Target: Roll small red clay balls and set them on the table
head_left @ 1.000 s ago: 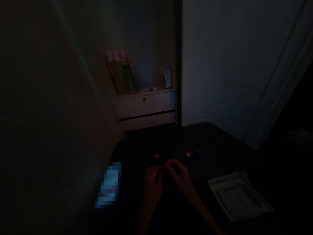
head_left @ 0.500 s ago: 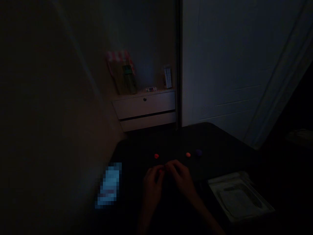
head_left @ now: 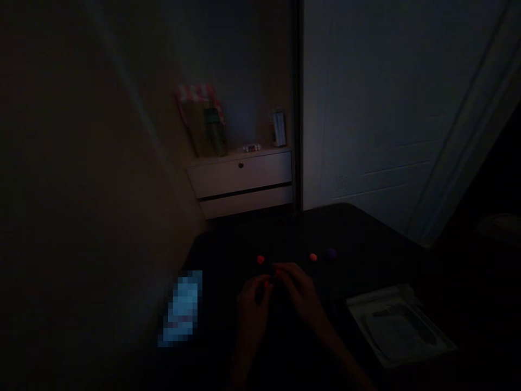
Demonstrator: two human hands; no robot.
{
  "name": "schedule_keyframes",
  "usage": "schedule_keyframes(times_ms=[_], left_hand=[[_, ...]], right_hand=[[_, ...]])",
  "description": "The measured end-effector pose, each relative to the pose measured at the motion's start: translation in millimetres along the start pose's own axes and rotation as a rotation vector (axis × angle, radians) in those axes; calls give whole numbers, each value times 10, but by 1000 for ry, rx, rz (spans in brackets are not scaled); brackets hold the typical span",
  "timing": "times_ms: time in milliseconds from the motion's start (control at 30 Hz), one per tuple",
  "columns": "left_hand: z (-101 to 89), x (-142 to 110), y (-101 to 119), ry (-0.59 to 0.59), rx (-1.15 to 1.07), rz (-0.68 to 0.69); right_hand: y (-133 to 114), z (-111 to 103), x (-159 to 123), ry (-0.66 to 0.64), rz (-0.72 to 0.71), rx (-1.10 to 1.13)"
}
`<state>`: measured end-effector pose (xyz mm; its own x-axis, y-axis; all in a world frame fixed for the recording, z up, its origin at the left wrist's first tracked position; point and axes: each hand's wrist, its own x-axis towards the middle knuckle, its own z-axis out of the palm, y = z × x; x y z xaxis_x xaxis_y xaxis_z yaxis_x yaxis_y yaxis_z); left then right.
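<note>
In the dim head view, my left hand point(head_left: 251, 301) is closed in a pinch on a small red lump point(head_left: 267, 284). My right hand point(head_left: 299, 288) faces it, thumb and forefinger pinched on a small red piece point(head_left: 278, 272). Whether the two red bits are joined cannot be made out in the dark. Just beyond my fingers, a red-orange lump point(head_left: 260, 259) lies on the black table point(head_left: 285, 233). Farther right on the tabletop are an orange-pink lump point(head_left: 313, 257) and a dark purple one point(head_left: 331, 253).
At the left lies a bright, pixelated bluish rectangle point(head_left: 181, 309). A pale flat packet point(head_left: 401, 326) lies at the right, by the table's near edge. Behind stands a white drawer unit point(head_left: 244, 176) with a green-capped bottle point(head_left: 215, 130) on top, beside a white door point(head_left: 366, 108).
My right fingertips have shifted slightly up and away from my left ones. Red now shows at the fingertips of both hands. The lumps on the table stay where they were.
</note>
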<state>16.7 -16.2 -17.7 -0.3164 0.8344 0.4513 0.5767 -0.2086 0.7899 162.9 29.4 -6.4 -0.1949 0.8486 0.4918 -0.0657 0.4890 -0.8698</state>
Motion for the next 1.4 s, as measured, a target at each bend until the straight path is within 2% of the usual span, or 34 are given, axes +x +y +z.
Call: schedule_keyframes(times_ms=[400,900,1400], left_hand=[[-9,0,14,-19,-7,-30],[-12,4,21,-40,-25,-81],[-22,13,52,-20,-20,-42]], right_hand=[[-27,3,-18,35,170,-15],[-32,-7,-21,36,161,-36],[14,4,-8,62,73,18]])
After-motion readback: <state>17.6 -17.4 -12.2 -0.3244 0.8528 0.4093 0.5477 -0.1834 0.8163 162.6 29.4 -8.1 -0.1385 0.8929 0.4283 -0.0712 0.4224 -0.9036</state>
